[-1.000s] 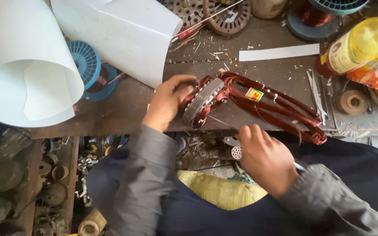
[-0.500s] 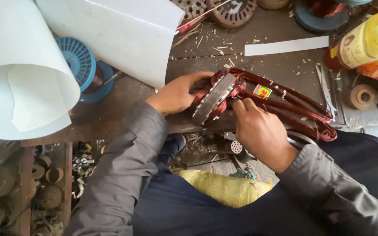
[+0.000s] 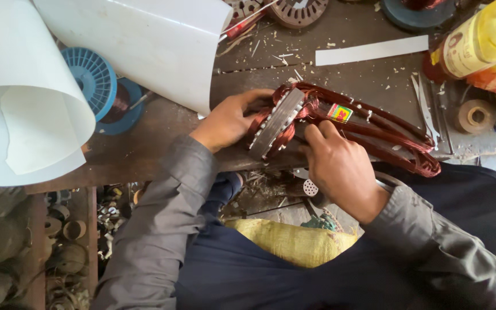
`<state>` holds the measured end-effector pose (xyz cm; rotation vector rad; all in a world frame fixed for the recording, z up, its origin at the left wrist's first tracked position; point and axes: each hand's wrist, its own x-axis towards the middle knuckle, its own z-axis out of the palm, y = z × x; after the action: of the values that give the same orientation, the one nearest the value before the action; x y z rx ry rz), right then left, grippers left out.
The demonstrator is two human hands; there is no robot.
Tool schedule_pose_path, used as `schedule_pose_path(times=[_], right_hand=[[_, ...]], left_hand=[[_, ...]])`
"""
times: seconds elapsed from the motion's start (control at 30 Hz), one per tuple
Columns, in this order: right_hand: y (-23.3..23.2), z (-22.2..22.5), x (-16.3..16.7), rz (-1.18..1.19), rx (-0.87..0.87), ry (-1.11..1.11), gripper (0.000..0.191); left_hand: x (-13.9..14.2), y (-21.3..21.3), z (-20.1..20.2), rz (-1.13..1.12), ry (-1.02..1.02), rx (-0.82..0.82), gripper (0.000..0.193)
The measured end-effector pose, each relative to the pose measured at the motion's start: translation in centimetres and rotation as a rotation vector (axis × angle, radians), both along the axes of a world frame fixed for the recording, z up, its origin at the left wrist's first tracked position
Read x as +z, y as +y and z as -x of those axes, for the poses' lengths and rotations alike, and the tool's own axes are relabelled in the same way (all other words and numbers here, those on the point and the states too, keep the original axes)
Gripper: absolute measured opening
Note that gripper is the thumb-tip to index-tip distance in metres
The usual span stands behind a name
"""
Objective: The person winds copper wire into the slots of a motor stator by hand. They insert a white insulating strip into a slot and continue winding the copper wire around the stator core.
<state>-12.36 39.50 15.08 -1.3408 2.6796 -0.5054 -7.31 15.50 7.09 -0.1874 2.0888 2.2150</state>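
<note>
From the head camera, a scarred wooden workbench (image 3: pixel 374 80) fills the view, strewn with wood chips and paper slivers. At its near edge the left hand (image 3: pixel 228 120) grips the motor stator core (image 3: pixel 276 131) on edge, fingers curled round its rim. The right hand (image 3: pixel 340 166) presses its fingers onto the copper wire coils (image 3: pixel 397 138) trailing rightward from the core. A rolled white insulation sheet (image 3: pixel 24 97) and a blue wire spool (image 3: pixel 96 80) lie left; a yellow oil bottle (image 3: pixel 483 37) stands far right. Below the bench, scrap metal parts (image 3: pixel 7 247) crowd a shelf.
</note>
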Motion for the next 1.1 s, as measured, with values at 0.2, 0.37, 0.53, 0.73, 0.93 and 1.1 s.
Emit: schedule_pose_path(times=[0.2,0.37,0.53,0.73,0.93,1.1], right_hand=[[-0.2,0.3,-0.5,-0.054,0.048,0.050,0.017],[-0.7,1.1,-0.5,-0.132,0.055,-0.014,0.026],[-0.5,2.0,-1.7,-0.070,0.068,-0.114,0.023],[-1.0,2.2,-2.1,-0.040,0.080,-0.112,0.022],[0.1,2.7,-1.5,-0.005,0.050,-0.095,0.018],[1.2,2.7,-2.4,0.119,0.066,-0.111,0.021]], left_hand=[[-0.6,1.2,0.3,-0.027,0.024,0.142,0.043],[-0.9,1.7,0.3,-0.050,-0.065,0.237,0.046],[-2.4,1.8,0.2,-0.124,-0.008,0.251,0.054],[-1.8,1.3,0.2,-0.026,0.014,0.231,0.054],[-0.6,1.4,0.4,0.109,-0.073,0.248,0.047],[-0.8,1.2,0.1,-0.024,0.028,0.154,0.052]])
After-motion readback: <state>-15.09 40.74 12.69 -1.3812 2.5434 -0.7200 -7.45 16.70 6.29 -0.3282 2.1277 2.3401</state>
